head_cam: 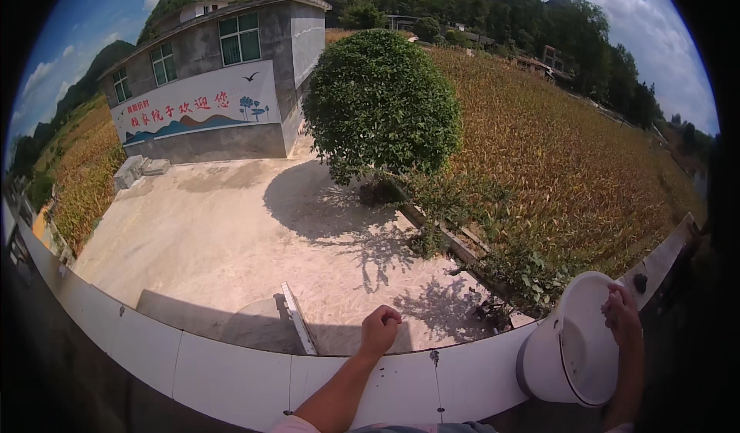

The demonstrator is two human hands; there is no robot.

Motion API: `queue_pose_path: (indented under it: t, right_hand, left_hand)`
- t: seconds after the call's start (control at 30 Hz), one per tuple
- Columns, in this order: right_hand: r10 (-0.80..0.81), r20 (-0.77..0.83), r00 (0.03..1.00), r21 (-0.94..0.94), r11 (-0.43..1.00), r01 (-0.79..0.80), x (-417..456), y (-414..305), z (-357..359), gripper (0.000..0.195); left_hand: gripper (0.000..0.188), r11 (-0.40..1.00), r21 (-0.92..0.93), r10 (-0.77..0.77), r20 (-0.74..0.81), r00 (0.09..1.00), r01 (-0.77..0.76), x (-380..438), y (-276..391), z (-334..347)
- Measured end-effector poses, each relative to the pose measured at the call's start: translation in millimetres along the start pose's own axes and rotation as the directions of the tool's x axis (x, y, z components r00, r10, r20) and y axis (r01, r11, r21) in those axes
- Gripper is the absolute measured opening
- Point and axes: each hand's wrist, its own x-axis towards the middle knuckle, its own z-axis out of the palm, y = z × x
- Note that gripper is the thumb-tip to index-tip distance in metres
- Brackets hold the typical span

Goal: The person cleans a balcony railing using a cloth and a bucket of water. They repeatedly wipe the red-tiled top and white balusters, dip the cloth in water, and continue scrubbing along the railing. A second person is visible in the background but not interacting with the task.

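Observation:
A white plastic bucket (584, 340) with a thin handle lies tilted on the white-tiled parapet ledge (335, 378) at the right, its mouth turned toward the right side of the view. My right hand (621, 311) is at the bucket's rim, fingers curled; whether it grips the rim or holds something small and pale is unclear. My left hand (381, 329) is curled into a loose fist above the outer edge of the ledge, and nothing can be seen in it. Small dark crumbs lie on the tiles near my left forearm.
Beyond the ledge lies a concrete yard (191, 225), well below. A rounded green tree (381, 103) and shrubs stand beside a low kerb, with a dry cornfield (555, 161) behind. A grey building (202, 92) bears a painted banner. A dark lump (640, 283) rests on the ledge past the bucket.

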Motion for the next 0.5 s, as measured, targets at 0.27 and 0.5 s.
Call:
queue_pose_path:
  t: [0.27, 0.5]
  right_hand:
    - [0.026, -0.073, 0.997, -0.060, 0.998, -0.031, -3.0, 10.7, 7.2, 0.013]
    - [-0.098, -0.029, 0.995, -0.023, 0.995, 0.097, 0.0, 32.0, -16.7, 0.008]
  left_hand:
    - [0.016, 0.995, -0.089, -0.043, 0.009, 0.999, 0.044, 1.1, 3.3, -18.8]
    - [0.016, 0.993, -0.091, -0.073, 0.055, 0.996, 0.078, 1.0, 2.1, -16.3]
